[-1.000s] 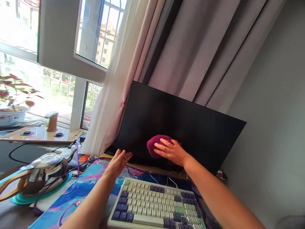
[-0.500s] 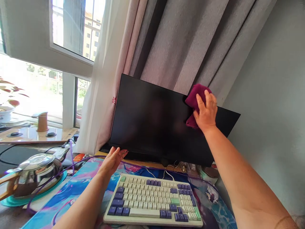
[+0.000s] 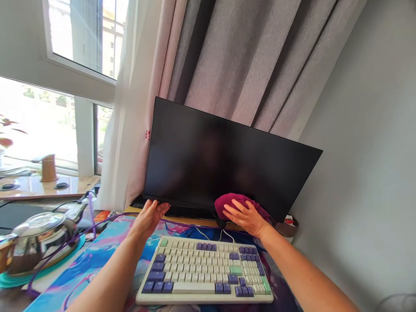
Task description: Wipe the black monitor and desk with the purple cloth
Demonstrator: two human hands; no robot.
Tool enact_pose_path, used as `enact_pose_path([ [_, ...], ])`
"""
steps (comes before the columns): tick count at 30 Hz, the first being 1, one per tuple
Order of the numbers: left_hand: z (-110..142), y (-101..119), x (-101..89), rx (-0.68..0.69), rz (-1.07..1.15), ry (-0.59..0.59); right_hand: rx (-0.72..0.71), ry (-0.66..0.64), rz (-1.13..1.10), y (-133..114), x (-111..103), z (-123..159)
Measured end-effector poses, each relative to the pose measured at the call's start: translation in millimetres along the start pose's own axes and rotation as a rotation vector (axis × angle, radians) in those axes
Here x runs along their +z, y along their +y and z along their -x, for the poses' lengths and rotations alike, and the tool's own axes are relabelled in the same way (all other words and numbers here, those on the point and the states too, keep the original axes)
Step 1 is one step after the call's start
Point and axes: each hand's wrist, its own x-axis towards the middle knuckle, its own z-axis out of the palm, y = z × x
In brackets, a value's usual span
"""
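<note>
the keyboard [image 3: 204, 271] blocked the desk below the monitor [image 3: 224, 162]; a narrow strip between them lay open, crossed by cables [image 3: 224, 236]; the pot [image 3: 39, 242] crowded the monitor's left.

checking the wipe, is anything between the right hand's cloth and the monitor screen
Nothing visible does: the right hand presses the magenta cloth straight against the lower edge of the monitor. The left hand steadies the bottom edge, off to the side.
</note>
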Motion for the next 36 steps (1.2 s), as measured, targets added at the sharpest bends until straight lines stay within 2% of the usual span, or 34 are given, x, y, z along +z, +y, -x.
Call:
enact_pose_path([
  [6,1.3,1.1,3.8,-0.004,-0.022,0.024,0.149,-0.100,-0.159,-18.1,17.0,30.0],
  [9,-1.2,-0.8,1.2,0.004,-0.047,0.015,0.134,-0.089,-0.119,-12.0,16.4,37.5],
  [11,-4.4,-2.5,-2.5,0.013,-0.058,-0.005,0.082,-0.068,-0.039,0.9,11.0,38.7],
  [13,-7.7,-3.9,-6.3,0.018,-0.068,-0.035,0.038,-0.018,0.065,22.0,0.6,35.6],
  [15,-10.1,-4.4,-8.6,0.015,-0.079,-0.054,0.068,0.036,0.160,50.6,-14.7,27.9],
  [22,-8.5,-0.3,-4.0,0.010,-0.106,-0.029,0.538,0.109,0.273,167.0,-79.1,-21.2],
  [25,-8.0,0.9,-2.2,0.008,-0.100,-0.021,0.671,0.113,0.241,203.2,-99.0,-37.5],
  [27,-8.3,0.8,-1.9,0.008,-0.106,-0.014,0.740,0.142,0.210,217.7,-106.9,-42.2],
  [29,-8.9,0.1,-1.7,0.010,-0.115,-0.009,0.784,0.182,0.184,221.8,-108.9,-40.2],
  [31,-9.4,-0.6,-1.2,0.014,-0.124,-0.011,0.779,0.195,0.168,213.4,-104.1,-30.9],
  [33,-9.4,-1.0,-0.2,0.021,-0.133,-0.015,0.730,0.158,0.143,191.8,-92.3,-14.3],
  [36,-8.3,-0.7,1.8,0.030,-0.152,-0.013,0.628,0.039,0.065,138.2,-65.8,20.0],
])
